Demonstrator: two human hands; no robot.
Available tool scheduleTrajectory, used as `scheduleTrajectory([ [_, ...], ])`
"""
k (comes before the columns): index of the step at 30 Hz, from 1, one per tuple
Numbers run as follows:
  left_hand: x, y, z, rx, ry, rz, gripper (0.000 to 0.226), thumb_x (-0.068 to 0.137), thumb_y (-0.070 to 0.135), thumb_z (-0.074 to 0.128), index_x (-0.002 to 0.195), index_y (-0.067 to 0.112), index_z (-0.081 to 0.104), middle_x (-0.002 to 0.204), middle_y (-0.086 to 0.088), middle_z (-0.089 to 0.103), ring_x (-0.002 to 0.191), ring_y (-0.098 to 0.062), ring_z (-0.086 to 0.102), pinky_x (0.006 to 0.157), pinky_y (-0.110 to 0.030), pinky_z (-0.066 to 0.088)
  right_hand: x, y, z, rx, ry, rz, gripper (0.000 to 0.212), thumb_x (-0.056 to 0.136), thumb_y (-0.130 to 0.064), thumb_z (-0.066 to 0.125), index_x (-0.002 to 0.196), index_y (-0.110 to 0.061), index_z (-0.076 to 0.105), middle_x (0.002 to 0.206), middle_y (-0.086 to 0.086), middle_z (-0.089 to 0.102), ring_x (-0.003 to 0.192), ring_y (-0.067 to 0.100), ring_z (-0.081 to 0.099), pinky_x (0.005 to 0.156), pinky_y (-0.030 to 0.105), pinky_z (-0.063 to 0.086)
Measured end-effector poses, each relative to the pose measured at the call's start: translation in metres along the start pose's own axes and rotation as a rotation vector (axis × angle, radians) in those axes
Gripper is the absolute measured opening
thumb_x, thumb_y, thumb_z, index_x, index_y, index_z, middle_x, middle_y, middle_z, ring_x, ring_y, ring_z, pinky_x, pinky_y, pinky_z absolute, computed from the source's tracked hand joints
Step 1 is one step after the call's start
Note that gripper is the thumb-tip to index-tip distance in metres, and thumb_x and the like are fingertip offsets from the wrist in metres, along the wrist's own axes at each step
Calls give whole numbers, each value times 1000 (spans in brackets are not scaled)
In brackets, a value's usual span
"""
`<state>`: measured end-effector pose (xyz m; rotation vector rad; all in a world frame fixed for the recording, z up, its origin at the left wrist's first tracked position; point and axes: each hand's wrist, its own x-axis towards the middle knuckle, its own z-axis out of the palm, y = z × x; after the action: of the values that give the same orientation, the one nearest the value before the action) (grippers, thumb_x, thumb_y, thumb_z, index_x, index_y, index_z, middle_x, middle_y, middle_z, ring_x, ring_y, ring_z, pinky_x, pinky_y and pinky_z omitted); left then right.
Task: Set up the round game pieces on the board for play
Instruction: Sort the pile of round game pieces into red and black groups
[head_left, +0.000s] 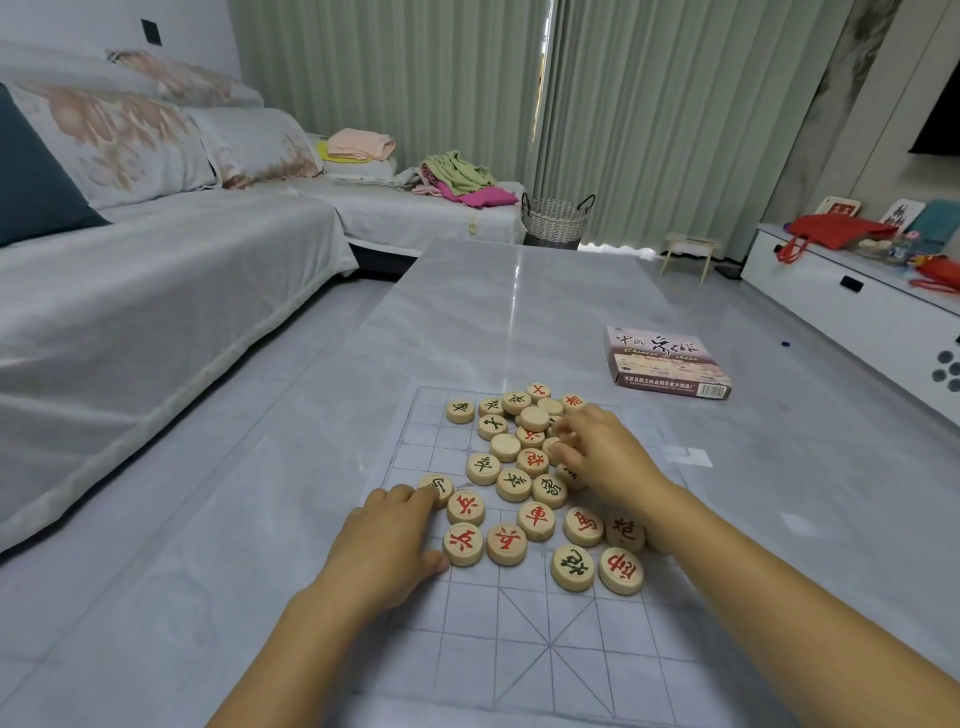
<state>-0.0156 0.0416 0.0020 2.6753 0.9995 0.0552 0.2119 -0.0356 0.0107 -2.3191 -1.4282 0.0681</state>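
Several round wooden game pieces (536, 521) with red or green characters lie heaped in the middle of a thin clear board sheet (519, 644) with printed grid lines. My left hand (387, 540) rests at the heap's left edge, fingertips on a green-marked piece (439, 486). My right hand (602, 457) reaches into the heap's right side and its curled fingers pinch a piece (558, 451). A few pieces lie blank face up, and some are hidden under my right hand.
The board lies on a glossy grey marble-look table (519, 301). A game box (667, 364) sits at the right of the table beyond the board. A sofa (156, 270) runs along the left, a woven basket (556, 218) stands past the table, and a white cabinet (852, 291) is on the right.
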Motion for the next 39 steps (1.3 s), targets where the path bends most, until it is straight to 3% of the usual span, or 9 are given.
scheduleTrajectory([
  [4,1,-1,1,-4,9,9,60,86,41,57,137,27,31,142,3,40,126,-18,38,102,-30,36,37,-7,16,-137,42,-20,39,94,-30,45,130,-16,46,136,5,48,124,25,38,102,38,30],
  [10,2,-2,2,7,17,25,59,86,41,56,138,28,30,141,4,39,126,-18,38,102,-29,36,52,-12,26,-249,97,8,30,93,-29,43,116,-16,58,119,6,59,111,27,49,94,39,33],
  [13,2,-3,1,2,15,29,60,86,41,56,138,28,30,141,4,39,125,-18,38,102,-30,36,37,2,11,57,149,57,30,92,-30,48,117,-16,57,111,3,62,106,24,56,93,39,41],
  [16,3,-4,1,7,16,29,59,86,42,56,137,28,31,140,3,40,125,-18,38,101,-30,36,5,23,-10,522,143,200,16,90,-26,55,105,-19,58,94,-3,64,88,14,62,73,26,48],
  [19,3,-2,1,24,17,20,58,86,43,55,136,27,32,139,2,41,125,-19,38,101,-30,37,-29,45,-16,661,91,288,11,91,-21,54,97,-15,61,92,3,64,79,16,58,65,25,45],
  [27,-1,2,0,16,-11,12,61,85,45,56,138,28,30,141,2,40,127,-19,37,102,-30,36,-58,59,-6,426,65,292,20,95,-27,47,86,-15,61,79,-4,61,72,10,53,61,21,39],
  [32,-2,2,0,21,-27,25,65,85,45,57,140,28,27,143,3,38,129,-18,36,104,-30,35,-41,60,-8,193,-34,327,32,95,-33,44,71,-14,52,69,1,54,73,22,51,57,28,34],
  [35,-1,2,-1,2,-32,32,66,84,44,58,140,28,27,143,4,37,129,-17,35,105,-29,35,-27,55,-14,-128,-34,308,25,89,-41,52,93,-16,56,91,-2,50,90,21,55,64,30,40],
  [39,0,1,0,-2,-27,34,67,84,44,59,140,29,26,143,4,36,128,-18,36,104,-30,36,-1,41,-10,53,60,237,35,89,-38,54,116,-15,56,118,5,51,102,22,55,85,36,47],
])
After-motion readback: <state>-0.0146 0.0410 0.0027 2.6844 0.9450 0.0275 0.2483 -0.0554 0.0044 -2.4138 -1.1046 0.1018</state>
